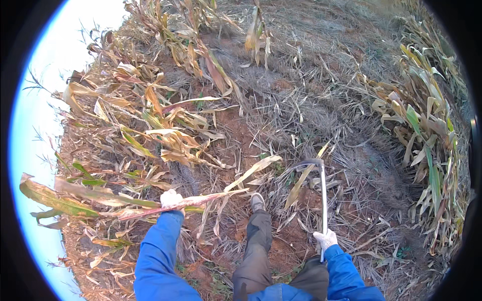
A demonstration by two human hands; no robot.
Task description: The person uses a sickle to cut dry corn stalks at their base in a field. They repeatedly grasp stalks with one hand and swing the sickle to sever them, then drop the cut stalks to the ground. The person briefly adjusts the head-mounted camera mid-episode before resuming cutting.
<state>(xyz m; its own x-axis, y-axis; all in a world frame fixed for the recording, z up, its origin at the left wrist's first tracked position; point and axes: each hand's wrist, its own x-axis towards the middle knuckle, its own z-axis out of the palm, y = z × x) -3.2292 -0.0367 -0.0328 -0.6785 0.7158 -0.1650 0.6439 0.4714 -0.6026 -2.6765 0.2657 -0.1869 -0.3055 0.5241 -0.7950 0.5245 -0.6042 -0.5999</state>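
Observation:
A white glove covers my left hand (pixel 171 199), which is closed round a dry corn stalk (pixel 206 198). The stalk lies almost level across the view, its leafy part out to the left and its bare reddish end near my shoe. My right hand (pixel 327 239), gloved in white too, grips the lower part of a sickle's long pale handle. The sickle (pixel 324 200) points away from me, its dark curved blade at the far end turned left, above the ground litter. A long yellowed leaf shows beside the blade.
Dry standing corn plants (pixel 165 125) crowd the left side. More withered corn (pixel 427 125) leans along the right. Straw and dead leaves (pixel 321 90) cover the reddish soil between them. One of my shoes (pixel 257 201) stands just past the stalk's end.

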